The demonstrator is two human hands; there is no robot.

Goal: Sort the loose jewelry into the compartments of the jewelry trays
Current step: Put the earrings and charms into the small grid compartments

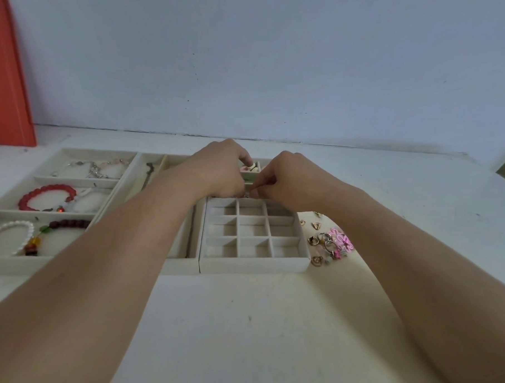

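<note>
Three cream jewelry trays sit side by side on a white table (280,320) against a pale wall. The left tray (5,261) has three long compartments: the far one holds a silvery-pink chain bracelet (95,167); the middle one a red bead bracelet (44,197); the near one a pearl bracelet (14,233) and a dark red bead bracelet (70,224) with a green and amber charm. The middle tray (180,264) is mostly hidden by the left forearm; a dark, thin piece (149,168) lies in its far end.

The right tray (254,265) is a grid of small square cells. Its nine near cells show only lining, while a far cell holds a small white and pink item (251,167).

Both hands meet over the far rows of the grid. The left hand (218,171) and the right hand (288,176) have fingers curled, fingertips together, pinching a tiny metallic piece (246,195) between them — too small to identify.

On the table just right of the grid tray lies the loose jewelry (327,243): gold heart-shaped pieces, silver rings and a pink flower piece (343,239).
</note>
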